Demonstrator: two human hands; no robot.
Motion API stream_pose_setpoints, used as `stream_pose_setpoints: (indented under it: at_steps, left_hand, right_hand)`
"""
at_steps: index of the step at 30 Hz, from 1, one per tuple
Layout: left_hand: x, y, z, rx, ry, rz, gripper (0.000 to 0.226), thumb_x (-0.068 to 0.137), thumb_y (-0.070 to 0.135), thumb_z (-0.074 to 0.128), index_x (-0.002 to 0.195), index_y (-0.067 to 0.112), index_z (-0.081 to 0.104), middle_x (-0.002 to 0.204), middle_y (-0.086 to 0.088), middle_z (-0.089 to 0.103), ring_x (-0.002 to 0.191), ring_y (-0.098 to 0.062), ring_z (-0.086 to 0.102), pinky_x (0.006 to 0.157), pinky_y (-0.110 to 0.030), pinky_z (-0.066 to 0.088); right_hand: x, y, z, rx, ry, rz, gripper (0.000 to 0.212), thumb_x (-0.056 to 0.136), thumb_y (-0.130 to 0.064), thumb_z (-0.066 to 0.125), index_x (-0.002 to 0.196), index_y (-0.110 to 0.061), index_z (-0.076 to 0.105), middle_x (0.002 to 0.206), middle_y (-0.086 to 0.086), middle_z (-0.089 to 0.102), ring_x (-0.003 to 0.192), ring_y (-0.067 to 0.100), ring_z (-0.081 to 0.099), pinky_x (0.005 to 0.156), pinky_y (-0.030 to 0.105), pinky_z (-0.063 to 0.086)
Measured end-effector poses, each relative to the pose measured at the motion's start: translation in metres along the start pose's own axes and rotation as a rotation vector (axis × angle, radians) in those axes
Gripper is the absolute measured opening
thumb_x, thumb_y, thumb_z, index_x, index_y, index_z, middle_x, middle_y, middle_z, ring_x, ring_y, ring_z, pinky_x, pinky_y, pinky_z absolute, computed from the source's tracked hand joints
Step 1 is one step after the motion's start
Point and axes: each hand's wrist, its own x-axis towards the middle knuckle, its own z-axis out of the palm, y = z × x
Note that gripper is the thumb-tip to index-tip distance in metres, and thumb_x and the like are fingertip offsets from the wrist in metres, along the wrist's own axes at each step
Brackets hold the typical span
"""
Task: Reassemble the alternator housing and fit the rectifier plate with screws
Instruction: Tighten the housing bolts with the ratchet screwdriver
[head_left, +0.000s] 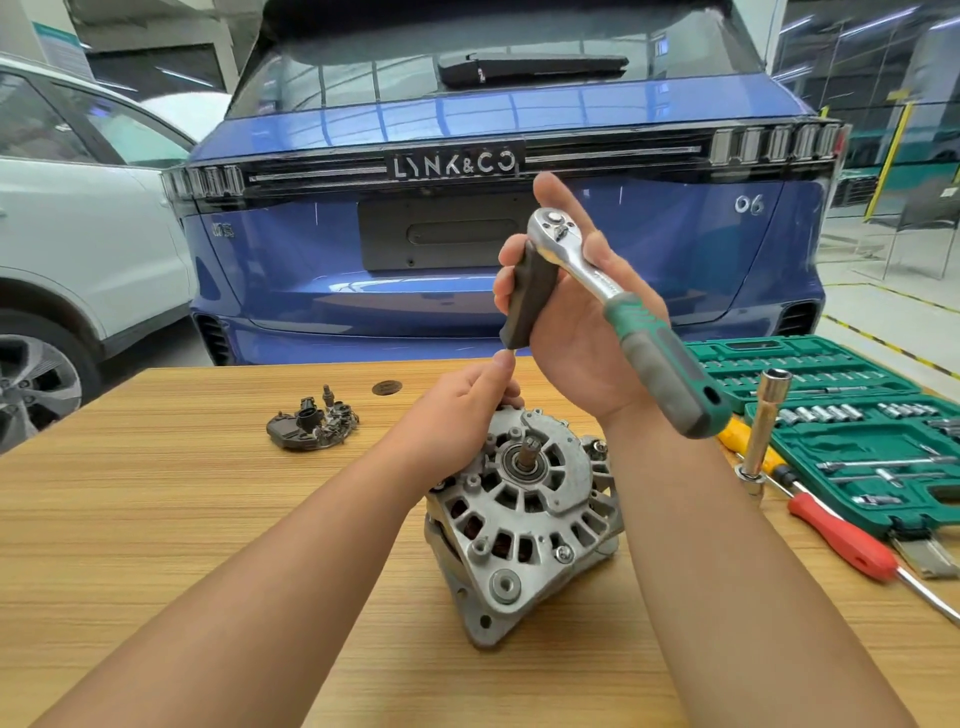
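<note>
The right grip clasped a green-handled chrome ratchet and a dark grey block; either might slip. The left grip pinched something small above the grey cast-aluminium alternator housing, leaning unsteadily on the wooden worktop.

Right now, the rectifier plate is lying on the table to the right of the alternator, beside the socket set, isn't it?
Not quite: the head view shows the rectifier plate on the table to the left of the alternator, well away from the socket set on the right.

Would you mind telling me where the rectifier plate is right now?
In the head view, the rectifier plate lies on the table, left of the alternator, untouched.
</note>
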Motion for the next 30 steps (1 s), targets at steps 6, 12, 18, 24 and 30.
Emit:
stream_pose_setpoints:
  at_steps: [6, 12, 18, 24, 30]
  left_hand:
    - [0.001, -0.003, 0.0, 0.011, 0.0, 0.001, 0.045, 0.107, 0.053, 0.035, 0.096, 0.024, 0.067, 0.099, 0.011, 0.072, 0.075, 0.015, 0.059, 0.074, -0.02, 0.04]
    - [0.0, 0.0, -0.001, 0.083, -0.012, 0.039, 0.053, 0.107, 0.054, 0.03, 0.099, 0.019, 0.069, 0.079, 0.023, 0.067, 0.067, 0.019, 0.055, 0.063, -0.006, 0.037]
    - [0.002, 0.0, -0.001, 0.061, 0.002, 0.008, 0.053, 0.105, 0.059, 0.029, 0.09, 0.025, 0.067, 0.093, 0.014, 0.07, 0.076, 0.016, 0.057, 0.076, -0.025, 0.039]
    - [-0.001, 0.001, -0.001, 0.007, -0.001, 0.014, 0.052, 0.107, 0.055, 0.029, 0.092, 0.022, 0.067, 0.099, 0.008, 0.071, 0.097, -0.01, 0.063, 0.096, -0.036, 0.046]
    - [0.0, 0.001, 0.0, 0.004, 0.005, 0.002, 0.051, 0.106, 0.057, 0.029, 0.091, 0.025, 0.066, 0.1, 0.009, 0.073, 0.097, -0.006, 0.063, 0.092, -0.034, 0.046]
  right_hand:
    - [0.001, 0.008, 0.01, -0.152, 0.274, -0.069, 0.024, 0.091, -0.02, 0.065, 0.112, -0.01, 0.059, 0.079, 0.003, 0.059, 0.071, 0.017, 0.051, 0.07, 0.029, 0.045]
    - [0.005, 0.015, 0.026, -0.32, 0.476, -0.126, 0.01, 0.096, -0.011, 0.065, 0.105, -0.011, 0.062, 0.067, 0.001, 0.047, 0.057, 0.013, 0.043, 0.054, 0.024, 0.037]
    - [-0.004, 0.01, 0.016, -0.348, 0.29, -0.222, 0.036, 0.095, -0.003, 0.056, 0.119, -0.029, 0.057, 0.091, 0.001, 0.065, 0.076, 0.015, 0.06, 0.075, 0.031, 0.046]
    - [-0.001, 0.015, 0.019, -0.39, 0.217, -0.281, 0.043, 0.094, 0.0, 0.054, 0.13, -0.025, 0.054, 0.093, 0.004, 0.062, 0.075, 0.016, 0.054, 0.075, 0.032, 0.045]
    - [-0.004, 0.001, 0.009, -0.052, 0.112, -0.049, 0.039, 0.091, -0.017, 0.044, 0.128, -0.025, 0.056, 0.099, 0.009, 0.066, 0.082, 0.023, 0.057, 0.082, 0.034, 0.041]
